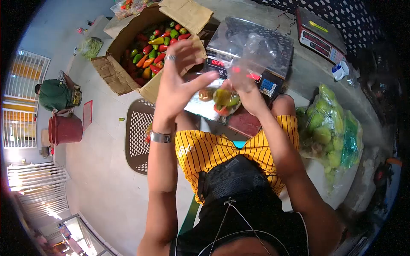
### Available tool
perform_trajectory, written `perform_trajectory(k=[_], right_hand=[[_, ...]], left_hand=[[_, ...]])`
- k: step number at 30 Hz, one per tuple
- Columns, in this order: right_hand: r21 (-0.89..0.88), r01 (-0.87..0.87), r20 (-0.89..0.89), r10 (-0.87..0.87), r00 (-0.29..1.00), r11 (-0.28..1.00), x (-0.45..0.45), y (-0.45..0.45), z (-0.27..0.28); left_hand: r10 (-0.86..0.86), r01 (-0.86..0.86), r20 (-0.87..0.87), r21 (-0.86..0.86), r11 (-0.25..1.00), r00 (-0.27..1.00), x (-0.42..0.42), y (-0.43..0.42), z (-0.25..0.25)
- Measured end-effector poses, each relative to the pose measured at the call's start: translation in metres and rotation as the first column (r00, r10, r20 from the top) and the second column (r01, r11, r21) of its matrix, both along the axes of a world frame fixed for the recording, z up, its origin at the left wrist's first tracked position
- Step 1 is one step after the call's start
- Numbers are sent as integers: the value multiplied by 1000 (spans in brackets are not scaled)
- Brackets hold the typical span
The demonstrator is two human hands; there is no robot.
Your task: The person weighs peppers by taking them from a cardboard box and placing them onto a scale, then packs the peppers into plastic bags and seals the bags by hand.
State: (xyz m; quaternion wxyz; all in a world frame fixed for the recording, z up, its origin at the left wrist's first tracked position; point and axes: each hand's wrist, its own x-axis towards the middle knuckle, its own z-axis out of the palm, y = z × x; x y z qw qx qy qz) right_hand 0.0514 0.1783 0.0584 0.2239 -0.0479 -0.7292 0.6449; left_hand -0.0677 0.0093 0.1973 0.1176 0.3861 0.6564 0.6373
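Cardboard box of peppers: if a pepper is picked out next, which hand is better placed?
Probably the left hand: it looks empty, its fingers are spread, and it overlaps the cardboard box in this view. The right hand is farther away and seems occupied with the clear bag of peppers.

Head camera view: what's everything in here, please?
Open cardboard box: one, brown, upper left
Glossy peppers: many, red, green, yellow, orange, inside it
Clear plastic pepper bag: one, colourless, centre
Flat-topped digital scale: one, grey, top
Second scale: one, grey and red, top right
Slim tool: one, yellow, on it
Mug: one, white and blue, right
Bagged vegetables: several, green, right
Holed plastic basket: one, brown, left of centre
Plastic tub: one, red, far left
Person: one, green top, far left
Striped shorts: one, yellow, centre
Left hand: one, silver ring, open, centre
Right hand: one, blurred, holding pepper bag
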Motion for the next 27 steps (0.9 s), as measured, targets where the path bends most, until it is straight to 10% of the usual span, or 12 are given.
perform_trajectory(k=[4, 6, 10, 13, 15, 18, 20, 22, 27], right_hand=[[540, -36, -222, 183, 958, 841, -7, -7, 19], [420, -109, -157, 191, 969, 901, -13, -22, 15], [333, -271, 1, 287, 958, 903, -2, -16, 38], [148, -369, 150, 348, 925, 918, 7, -12, 37], [54, -387, 162, 374, 913, 921, 12, -13, 39], [15, -424, 55, 423, 905, 905, 16, -20, 39], [-232, -344, 85, 371, 925, 910, 25, -37, 37], [-460, -236, 125, 326, 937, 856, 30, -50, 38], [-359, -277, 71, 322, 944, 891, 46, -52, 61]], left_hand=[[-208, 460, 518, -423, 781, 830, -8, -22, -66], [-326, 742, 802, -204, 638, 500, 8, -23, -105], [-355, 521, 553, -172, 836, 753, 38, -16, -115], [-480, 544, 256, -392, 742, 839, 30, -7, -131], [-469, 579, 353, -352, 736, 810, 33, 1, -128], [-492, 358, -267, -423, 832, 828, 46, 1, -155], [-492, 306, -370, -457, 835, 788, 56, -2, -160], [-490, 386, -88, -501, 774, 867, 65, -6, -149], [-382, 405, 143, -418, 813, 913, 83, -17, -155]])
